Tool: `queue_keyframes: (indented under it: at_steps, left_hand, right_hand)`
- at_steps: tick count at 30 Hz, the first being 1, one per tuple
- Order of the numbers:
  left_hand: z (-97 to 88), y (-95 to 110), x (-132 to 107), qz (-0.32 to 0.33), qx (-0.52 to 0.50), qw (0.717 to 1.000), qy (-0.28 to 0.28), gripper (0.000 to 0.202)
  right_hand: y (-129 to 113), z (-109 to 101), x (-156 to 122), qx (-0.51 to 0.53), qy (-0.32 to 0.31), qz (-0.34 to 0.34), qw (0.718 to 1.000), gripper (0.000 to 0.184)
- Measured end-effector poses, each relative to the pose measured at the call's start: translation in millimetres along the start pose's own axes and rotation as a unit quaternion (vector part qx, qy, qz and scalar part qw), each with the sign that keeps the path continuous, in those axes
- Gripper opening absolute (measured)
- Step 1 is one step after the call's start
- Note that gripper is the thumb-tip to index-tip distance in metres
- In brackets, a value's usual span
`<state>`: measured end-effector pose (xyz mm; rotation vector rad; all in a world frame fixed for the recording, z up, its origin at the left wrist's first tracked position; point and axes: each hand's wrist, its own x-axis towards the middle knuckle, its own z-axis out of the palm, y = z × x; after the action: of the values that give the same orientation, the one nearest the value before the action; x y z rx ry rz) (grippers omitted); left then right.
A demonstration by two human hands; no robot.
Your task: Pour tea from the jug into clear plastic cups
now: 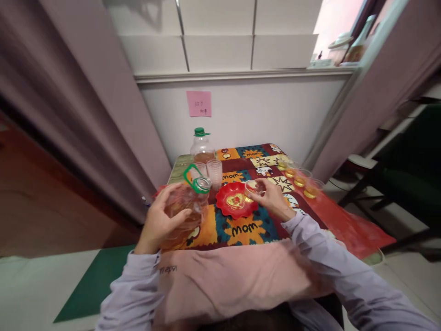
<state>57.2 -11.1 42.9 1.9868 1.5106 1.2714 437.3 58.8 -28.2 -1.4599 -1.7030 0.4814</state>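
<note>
My left hand [161,218] is wrapped round a clear plastic bottle [188,207] of amber liquid, its green-ringed mouth tilted to the right. My right hand [272,198] pinches a small clear cup [252,188] over the far rim of a red plate [237,200]. The plate lies on a small table with a colourful "mom" cloth [244,227].
A stack of clear empty cups [214,174] and a second bottle with a green cap [201,146] stand at the back left. Several small cups holding amber liquid [303,178] line the right side. A green chair [409,179] stands at the right, a curtain at the left.
</note>
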Motion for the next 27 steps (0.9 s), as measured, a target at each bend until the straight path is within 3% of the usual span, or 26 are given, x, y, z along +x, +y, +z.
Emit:
queue_keyframes:
  at_steps: [3,8,12,15,20,27]
  left_hand:
    - [-0.4,-6.0,3.2,0.005,0.009,1.000,0.003,0.075]
    - [1.9,-12.8,6.3,0.002,0.012,1.000,0.011,0.072]
    - [2.9,-12.7,8.3,0.004,0.026,1.000,0.011,0.075]
    - [3.1,-12.4,9.2,0.004,0.039,0.999,0.008,0.078]
    - [1.2,-12.8,7.5,-0.012,0.038,0.999,0.014,0.077]
    - [-2.2,-15.1,4.1,-0.014,0.033,0.999,0.019,0.071]
  right_hand:
    - [19.0,-46.1,-13.4,0.012,0.032,0.022,0.999,0.063]
    - [72.1,-126.6,-33.1,-0.086,0.124,0.084,0.985,0.073]
    - [115.8,-167.6,-42.7,-0.185,0.161,0.149,0.958,0.076]
    - [140.2,-179.2,-47.9,-0.225,0.163,0.201,0.939,0.075]
    - [166.7,-176.7,-55.9,-0.219,0.145,0.276,0.924,0.076]
    - [179.8,-166.9,-58.7,-0.223,0.139,0.295,0.919,0.078]
